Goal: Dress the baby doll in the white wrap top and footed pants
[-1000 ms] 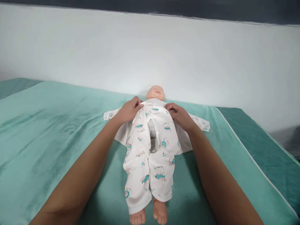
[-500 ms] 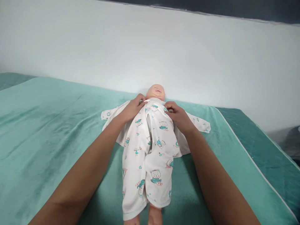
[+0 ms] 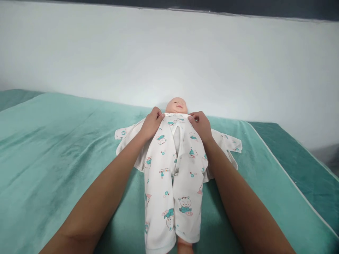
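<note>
White baby pants (image 3: pixel 162 183) printed with bears lie spread over a baby doll (image 3: pixel 177 105), which rests on its back with its head toward the wall. My left hand (image 3: pixel 153 121) pinches the waistband at its left corner, just below the doll's head. At the opposite corner, my right hand (image 3: pixel 200 124) grips the same waistband between thumb and fingers. An open slit runs down the crotch of the pants. Beneath them, a white baby shirt (image 3: pixel 231 141) is spread with its sleeves out to both sides. One doll foot (image 3: pixel 184 246) shows below a pant leg.
A light green sheet (image 3: pixel 66 148) with soft wrinkles covers the bed. Along the right runs a darker green strip (image 3: pixel 296 158) past a pale seam. The white wall (image 3: pixel 169 53) rises directly behind the doll's head.
The waistband is now stretched straighter and higher, close under the doll's chin. My right hand has moved slightly to the right and up. The pant legs have shifted right, covering one foot.
</note>
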### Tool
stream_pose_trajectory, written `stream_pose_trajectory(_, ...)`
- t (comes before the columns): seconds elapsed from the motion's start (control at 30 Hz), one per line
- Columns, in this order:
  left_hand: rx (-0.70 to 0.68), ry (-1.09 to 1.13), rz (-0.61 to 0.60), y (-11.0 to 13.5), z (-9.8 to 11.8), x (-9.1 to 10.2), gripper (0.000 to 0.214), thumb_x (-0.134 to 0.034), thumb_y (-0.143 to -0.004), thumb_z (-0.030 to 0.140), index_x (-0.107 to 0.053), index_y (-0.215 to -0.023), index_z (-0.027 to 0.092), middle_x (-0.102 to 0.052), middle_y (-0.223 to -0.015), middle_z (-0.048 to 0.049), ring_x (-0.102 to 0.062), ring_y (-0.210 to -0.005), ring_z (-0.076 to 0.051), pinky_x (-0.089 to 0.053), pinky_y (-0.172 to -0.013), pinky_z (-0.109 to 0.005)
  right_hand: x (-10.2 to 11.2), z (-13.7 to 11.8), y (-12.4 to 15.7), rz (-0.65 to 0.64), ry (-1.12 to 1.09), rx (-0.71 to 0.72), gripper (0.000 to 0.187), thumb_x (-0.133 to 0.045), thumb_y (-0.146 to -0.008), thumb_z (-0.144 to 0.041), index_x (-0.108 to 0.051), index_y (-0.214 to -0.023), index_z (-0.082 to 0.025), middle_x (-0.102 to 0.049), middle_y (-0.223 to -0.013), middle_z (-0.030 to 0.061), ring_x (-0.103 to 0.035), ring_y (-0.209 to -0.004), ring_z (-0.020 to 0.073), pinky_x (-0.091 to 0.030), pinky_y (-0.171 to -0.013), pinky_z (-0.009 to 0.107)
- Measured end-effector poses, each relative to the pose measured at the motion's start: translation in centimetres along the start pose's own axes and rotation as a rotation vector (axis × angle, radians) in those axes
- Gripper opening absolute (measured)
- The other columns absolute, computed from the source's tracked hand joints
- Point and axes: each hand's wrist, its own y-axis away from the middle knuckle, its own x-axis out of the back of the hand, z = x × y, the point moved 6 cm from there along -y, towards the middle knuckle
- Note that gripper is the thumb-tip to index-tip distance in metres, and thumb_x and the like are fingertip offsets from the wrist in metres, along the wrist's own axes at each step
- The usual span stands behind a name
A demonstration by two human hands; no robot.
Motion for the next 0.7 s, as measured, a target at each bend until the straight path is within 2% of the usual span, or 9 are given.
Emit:
stream_pose_trajectory(0.13, 0.028, 0.053, -0.045, -0.1, 0.0, -0.3, 0.011, -0.056, -0.089, 0.032, -0.052, -0.083, 0.024, -0.060, -0.076, 0.0007, -0.055, -0.077, -0.020, -0.042, -0.077, -0.033, -0.5, 0.9, 0.2, -0.047, 0.025, -0.058, 0.012, -0.058, -0.085, -0.037, -0.056, -0.088, -0.025, -0.073, -0.104, 0.0037, -0.064, -0.096, 0.0231, -0.047, -0.092, 0.042)
stream_pose_trajectory(0.23, -0.011, 0.159, -0.136, 0.4, 0.6, -0.5, 0.015, -0.055, -0.089, 0.032, -0.065, -0.095, 0.024, -0.071, -0.100, -0.0028, -0.063, -0.098, -0.023, -0.046, -0.092, -0.036, -0.6, 0.1, 0.8, -0.118, -0.016, 0.058, 0.024, -0.054, -0.091, -0.036, -0.066, -0.110, -0.028, -0.072, -0.118, 0.0027, -0.064, -0.110, 0.0239, -0.046, -0.101, 0.044)
stream_pose_trajectory(0.3, -0.073, 0.193, -0.197, 0.8, 1.0, -0.6, 0.024, -0.053, -0.089, 0.031, -0.073, -0.103, 0.026, -0.072, -0.118, -0.0030, -0.063, -0.114, -0.024, -0.043, -0.104, -0.037, -0.7, -0.8, 1.4, -0.195, -0.017, 0.156, 0.032, -0.049, -0.095, -0.035, -0.069, -0.119, -0.032, -0.070, -0.129, 0.0003, -0.061, -0.121, 0.0233, -0.043, -0.108, 0.044)
stream_pose_trajectory(0.37, -0.145, 0.187, -0.248, 1.2, 1.3, -0.7, 0.030, -0.054, -0.088, 0.030, -0.076, -0.109, 0.029, -0.071, -0.127, -0.0019, -0.062, -0.122, -0.025, -0.041, -0.111, -0.038, -0.7, -1.4, 1.9, -0.261, 0.017, 0.215, 0.037, -0.045, -0.097, -0.034, -0.070, -0.124, -0.035, -0.068, -0.134, -0.0019, -0.058, -0.128, 0.0232, -0.040, -0.113, 0.044)
stream_pose_trajectory(0.53, -0.239, 0.150, -0.264, 1.8, 0.7, -0.5, 0.039, -0.055, -0.089, 0.029, -0.074, -0.122, 0.034, -0.067, -0.139, 0.0004, -0.059, -0.131, -0.027, -0.037, -0.118, -0.044, -0.5, -2.2, 2.8, -0.369, 0.057, 0.278, 0.045, -0.051, -0.095, -0.034, -0.063, -0.138, -0.037, -0.064, -0.143, -0.0040, -0.054, -0.136, 0.0252, -0.037, -0.117, 0.046)
stream_pose_trajectory(0.7, -0.203, 0.113, -0.217, 3.3, 0.0, 0.6, 0.045, -0.054, -0.089, 0.031, -0.069, -0.131, 0.030, -0.060, -0.148, -0.0026, -0.052, -0.139, -0.025, -0.030, -0.123, -0.042, 0.5, -2.1, 4.0, -0.318, 0.024, 0.313, 0.044, -0.061, -0.088, -0.036, -0.067, -0.132, -0.035, -0.065, -0.142, -0.0003, -0.054, -0.134, 0.0278, -0.039, -0.115, 0.048)
